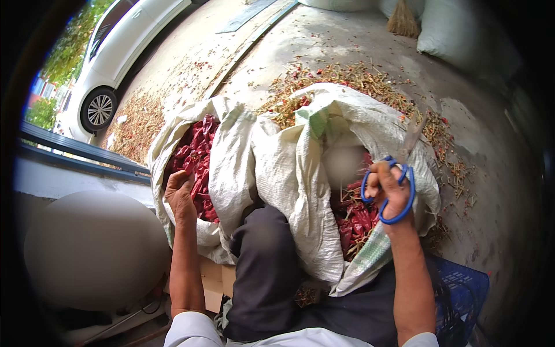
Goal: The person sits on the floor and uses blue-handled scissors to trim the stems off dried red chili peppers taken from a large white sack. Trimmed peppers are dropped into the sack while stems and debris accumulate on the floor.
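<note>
The left hand (180,194), curled at frame left, contents unclear, seemingly picks chillies (199,159); trimming next likely needs scissors (410,143) the right hand (393,191) grips.

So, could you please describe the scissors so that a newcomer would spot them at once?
Two open white woven sacks stand side by side; go to the right-hand one. Over its right side, the person's right hand holds the scissors, blades pointing away from the body. Their bright blue looped handles stand out from the white sack and dark red pods.
</note>
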